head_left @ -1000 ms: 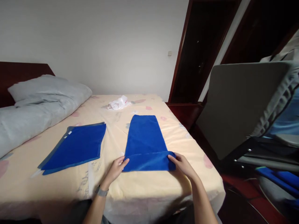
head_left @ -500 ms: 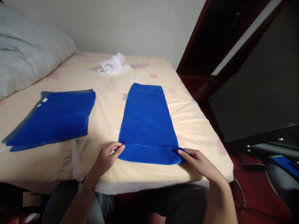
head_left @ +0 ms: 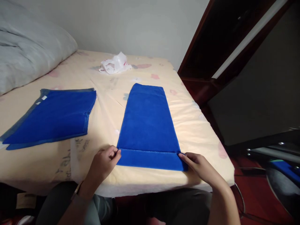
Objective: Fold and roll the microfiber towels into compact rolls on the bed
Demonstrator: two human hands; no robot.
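Observation:
A long blue cloth [head_left: 148, 122] lies lengthwise on the bed, its near end folded over in a flat strip with a straight edge across. My left hand [head_left: 105, 162] pinches the left corner of that folded strip between thumb and finger. At the strip's right corner, my right hand [head_left: 199, 165] holds the cloth in a similar pinch. Off to the left lies a stack of blue cloths [head_left: 53, 115] with small white tags along its upper left edge.
A crumpled white plastic bag [head_left: 114, 64] rests near the wall on the patterned bed sheet [head_left: 107, 115]. A grey pillow or quilt [head_left: 30, 50] fills the far left. Dark wooden furniture [head_left: 199, 40] stands beyond the bed's right side.
Both hands have drawn slightly nearer to the bed's front edge with the cloth's folded end. The fold now looks straighter and flatter, and its right corner is squarer.

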